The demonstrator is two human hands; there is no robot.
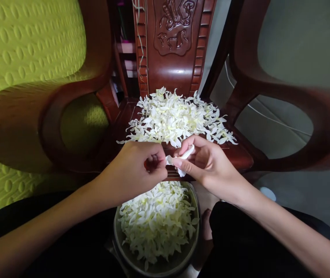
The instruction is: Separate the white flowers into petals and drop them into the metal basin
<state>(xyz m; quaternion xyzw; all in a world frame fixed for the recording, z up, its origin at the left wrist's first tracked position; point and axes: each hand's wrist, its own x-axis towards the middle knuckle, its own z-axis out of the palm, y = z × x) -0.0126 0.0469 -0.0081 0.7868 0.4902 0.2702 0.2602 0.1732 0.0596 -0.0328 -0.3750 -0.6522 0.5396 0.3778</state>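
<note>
Between my two hands is a white flower (187, 152), held above the gap between the chair seat and a bowl. My right hand (208, 158) pinches it between thumb and fingers. The fingertips of my left hand (140, 166) are closed on the flower's left end, a pale petal. Just beyond my hands, a pile of white flowers (173, 116) spreads over the dark red wooden chair seat (241, 156). Below my hands, more white flowers (159, 220) fill a round metal bowl (118, 239), partly hidden by my left hand.
The chair has a carved back (176, 73) and curved wooden armrests (50, 112) on both sides. Yellow-green padded wall covering (22, 42) lies at the left. A white cable (271, 117) runs behind the right armrest. My dark-clothed legs flank the bowl.
</note>
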